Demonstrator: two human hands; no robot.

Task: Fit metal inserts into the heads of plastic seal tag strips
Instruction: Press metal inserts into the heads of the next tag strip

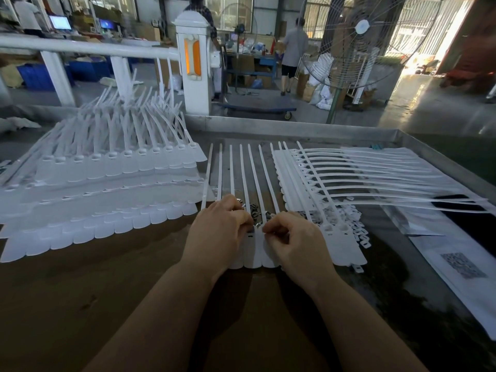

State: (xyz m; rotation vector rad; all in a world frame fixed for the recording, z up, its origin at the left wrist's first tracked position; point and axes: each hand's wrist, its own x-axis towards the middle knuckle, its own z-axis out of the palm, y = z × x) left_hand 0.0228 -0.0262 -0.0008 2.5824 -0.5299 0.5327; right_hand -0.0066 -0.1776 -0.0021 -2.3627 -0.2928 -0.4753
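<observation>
A joined row of white seal tag strips [255, 253] lies in front of me, its thin tails [243, 170] pointing away. My left hand [218, 232] rests on the row's left heads with fingers curled, pinching something small at the fingertips. My right hand [292, 238] has curled fingers too and pinches a small metal insert [258, 225] over a strip head. A small heap of loose metal inserts [253, 209] lies just beyond my fingers. Both hands hide most of the heads.
A big stack of tag strip rows [107, 183] fills the left. Another sheet of strips [335, 178] lies to the right, tails pointing right. Small white plastic pieces [354, 226] are scattered beside it. Papers with a QR code [461, 264] lie far right. A fan [357, 36] stands behind.
</observation>
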